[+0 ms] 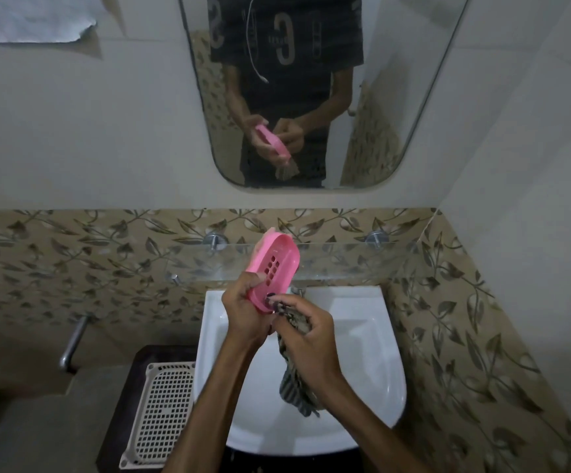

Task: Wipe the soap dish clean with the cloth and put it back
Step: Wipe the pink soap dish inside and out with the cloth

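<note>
My left hand (243,308) grips the near end of a pink oval soap dish (274,268) with drain holes, held tilted above the white sink (362,336). My right hand (306,331) holds a striped grey cloth (294,380) bunched in its fingers, and the cloth's tip touches the dish's lower rim. The rest of the cloth hangs down over the basin. A pale pink piece shows behind the dish's far end; I cannot tell what it is.
A glass shelf (345,261) on metal pegs runs along the leaf-patterned tiles just behind the dish. A mirror (311,97) above reflects the person. A white perforated basket (161,411) sits left of the sink, a metal handle (72,343) further left.
</note>
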